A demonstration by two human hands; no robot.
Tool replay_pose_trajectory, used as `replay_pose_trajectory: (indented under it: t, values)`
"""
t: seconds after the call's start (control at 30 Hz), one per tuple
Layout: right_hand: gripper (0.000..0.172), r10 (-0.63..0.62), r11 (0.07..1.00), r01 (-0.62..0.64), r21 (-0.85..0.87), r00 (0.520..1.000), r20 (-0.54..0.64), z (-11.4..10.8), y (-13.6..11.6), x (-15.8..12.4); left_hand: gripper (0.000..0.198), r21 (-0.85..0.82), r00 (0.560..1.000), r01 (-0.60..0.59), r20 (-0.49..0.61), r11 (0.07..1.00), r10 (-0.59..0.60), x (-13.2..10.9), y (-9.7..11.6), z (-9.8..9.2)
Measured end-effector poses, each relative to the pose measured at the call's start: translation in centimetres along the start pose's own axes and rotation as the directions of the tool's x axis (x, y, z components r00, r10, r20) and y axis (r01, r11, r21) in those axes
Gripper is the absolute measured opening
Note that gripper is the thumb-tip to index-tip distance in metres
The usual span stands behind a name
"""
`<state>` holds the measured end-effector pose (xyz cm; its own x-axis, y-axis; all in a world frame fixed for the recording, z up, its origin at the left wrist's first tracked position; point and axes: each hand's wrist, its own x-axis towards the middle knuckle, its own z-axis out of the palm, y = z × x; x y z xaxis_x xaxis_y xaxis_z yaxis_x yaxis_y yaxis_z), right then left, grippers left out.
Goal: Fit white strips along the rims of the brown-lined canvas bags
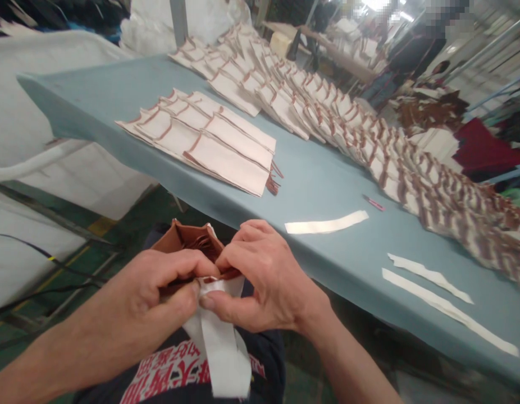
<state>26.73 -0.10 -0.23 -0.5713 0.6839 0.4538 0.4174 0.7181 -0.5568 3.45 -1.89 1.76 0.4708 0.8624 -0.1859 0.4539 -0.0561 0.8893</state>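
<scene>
Over my lap, both my hands pinch a brown-edged fabric piece (163,242), which stands open at the top and has thin brown cords inside. My left hand (150,292) is closed, thumb and forefinger gripping the edge from the left. Close beside it, my right hand (270,275) is closed on the same edge, its thumb pressed against a white strip (226,359). That strip hangs down from between the thumbs, in front of the red lettering on dark cloth. The fingers hide most of the gripped edge.
A blue-green covered table (323,185) runs across in front. On it lie overlapping cream pieces with brown edges (238,157), a long row of similar pieces (327,112), white strips (327,224) and a small pink-handled tool (374,203). White bins (66,179) stand at left.
</scene>
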Motion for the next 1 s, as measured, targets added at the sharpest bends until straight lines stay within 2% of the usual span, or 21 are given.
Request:
replay_pose_trajectory:
  t: [0.07, 0.17, 0.3, 0.4, 0.5, 0.63, 0.73, 0.83, 0.9, 0.93, 1.0]
  values:
    - [0.040, -0.037, 0.998, 0.038, -0.048, 0.999, 0.030, -0.2, 0.3, 0.0, 0.038, 0.046, 0.999, 0.027, -0.024, 0.999, -0.026, 0.0, 0.9, 0.3]
    - [0.043, -0.052, 0.998, 0.055, -0.026, 0.995, 0.090, -0.3, 0.8, 0.2, 0.035, 0.111, 0.995, -0.004, -0.102, 0.994, 0.015, 0.0, 1.4, 0.5]
    - [0.037, 0.049, 0.985, -0.079, 0.155, 0.981, 0.188, -0.2, 0.9, 0.1, 0.028, 0.194, 0.969, -0.157, -0.161, 0.968, 0.189, 0.2, -0.3, 0.7]
    - [0.029, 0.163, 0.934, -0.214, 0.285, 0.967, 0.195, 0.1, 0.8, -0.3, 0.022, 0.291, 0.910, -0.318, -0.175, 0.902, 0.377, 0.4, -1.8, 0.8]
    - [0.027, 0.237, 0.864, -0.305, 0.401, 0.948, 0.210, 0.5, 0.7, -0.4, 0.029, 0.386, 0.833, -0.444, -0.155, 0.808, 0.532, 0.6, -2.6, 0.9]
    - [0.036, 0.330, 0.693, -0.496, 0.522, 0.863, 0.381, 0.9, 1.1, -0.3, 0.034, 0.452, 0.745, -0.564, -0.082, 0.691, 0.662, 0.9, -3.7, 1.1]
    - [0.047, 0.373, 0.485, -0.615, 0.621, 0.788, 0.489, 1.2, 1.4, -0.3, 0.037, 0.495, 0.668, -0.622, -0.068, 0.607, 0.741, 1.3, -5.2, 1.5]
    - [0.057, 0.392, 0.272, -0.651, 0.708, 0.747, 0.537, 1.8, 1.4, -0.5, 0.031, 0.512, 0.587, -0.652, -0.126, 0.559, 0.800, 1.5, -6.6, 2.1]
    - [0.062, 0.412, 0.185, -0.651, 0.737, 0.732, 0.543, 2.3, 1.2, -0.8, 0.030, 0.512, 0.564, -0.650, -0.170, 0.562, 0.808, 1.5, -7.2, 2.6]
    - [0.065, 0.422, 0.152, -0.650, 0.744, 0.724, 0.546, 2.6, 1.0, -0.9, 0.032, 0.506, 0.566, -0.649, -0.176, 0.568, 0.805, 1.3, -7.4, 2.8]
    - [0.069, 0.439, 0.095, -0.650, 0.754, 0.707, 0.555, 3.1, 0.7, -1.1, 0.037, 0.472, 0.613, -0.632, -0.181, 0.614, 0.769, 0.8, -7.6, 3.2]
